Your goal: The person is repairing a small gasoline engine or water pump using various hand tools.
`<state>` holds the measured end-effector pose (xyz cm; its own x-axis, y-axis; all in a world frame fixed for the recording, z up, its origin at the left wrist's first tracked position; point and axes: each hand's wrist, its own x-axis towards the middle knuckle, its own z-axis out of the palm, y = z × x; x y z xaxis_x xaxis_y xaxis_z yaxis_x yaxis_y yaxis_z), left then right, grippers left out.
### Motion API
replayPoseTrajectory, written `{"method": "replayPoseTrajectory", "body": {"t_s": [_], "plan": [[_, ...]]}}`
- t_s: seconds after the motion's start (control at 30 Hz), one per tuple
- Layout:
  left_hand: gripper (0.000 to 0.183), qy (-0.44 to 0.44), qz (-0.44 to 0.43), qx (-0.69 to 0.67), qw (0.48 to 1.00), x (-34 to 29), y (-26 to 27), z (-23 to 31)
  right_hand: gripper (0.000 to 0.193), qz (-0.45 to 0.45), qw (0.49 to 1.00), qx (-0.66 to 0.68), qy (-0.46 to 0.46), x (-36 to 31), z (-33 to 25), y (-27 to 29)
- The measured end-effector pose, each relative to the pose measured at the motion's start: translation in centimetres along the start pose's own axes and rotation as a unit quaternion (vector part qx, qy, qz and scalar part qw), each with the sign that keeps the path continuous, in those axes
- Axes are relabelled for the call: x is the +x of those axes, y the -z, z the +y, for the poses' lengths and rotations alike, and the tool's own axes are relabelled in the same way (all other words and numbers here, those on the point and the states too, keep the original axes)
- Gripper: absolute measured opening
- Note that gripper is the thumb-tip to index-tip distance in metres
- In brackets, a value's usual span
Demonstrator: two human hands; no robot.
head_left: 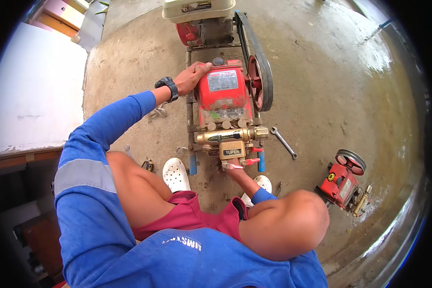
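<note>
A red power sprayer pump (222,89) stands between my feet on a metal frame with blue-gripped handles. My left hand (196,78) is gripping the upper left edge of its housing, close to a dark cap (218,61). On the near side sits a brass manifold (225,136) with a brass valve block (232,150) and red valve levers (252,162). Below that block is my right hand (234,168), its fingers mostly hidden behind the brass parts. Whether it holds anything cannot be seen.
A black belt (259,43) runs round the red pulley (257,82) to an engine (213,31) at the far end. One combination wrench (284,143) lies right of the pump. A second, smaller red pump (343,185) stands at right. A white wall (36,91) borders the left.
</note>
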<state>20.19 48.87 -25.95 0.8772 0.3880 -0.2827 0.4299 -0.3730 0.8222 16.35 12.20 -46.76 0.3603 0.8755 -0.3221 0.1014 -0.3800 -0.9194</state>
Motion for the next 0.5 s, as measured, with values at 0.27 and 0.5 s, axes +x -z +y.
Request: {"method": "replayPoseTrajectory", "body": {"t_s": [0.27, 0.5], "plan": [[0.082, -0.050, 0.028, 0.001, 0.998, 0.4, 0.2, -0.7, 0.021, 0.041, 0.978, 0.165, -0.125, -3.7, -11.2, 5.8], [0.082, 0.019, -0.033, 0.001, 0.999, 2.1, 3.4, 1.1, 0.022, -0.048, 0.982, -0.049, -0.179, -4.3, -14.8, 14.3]]}}
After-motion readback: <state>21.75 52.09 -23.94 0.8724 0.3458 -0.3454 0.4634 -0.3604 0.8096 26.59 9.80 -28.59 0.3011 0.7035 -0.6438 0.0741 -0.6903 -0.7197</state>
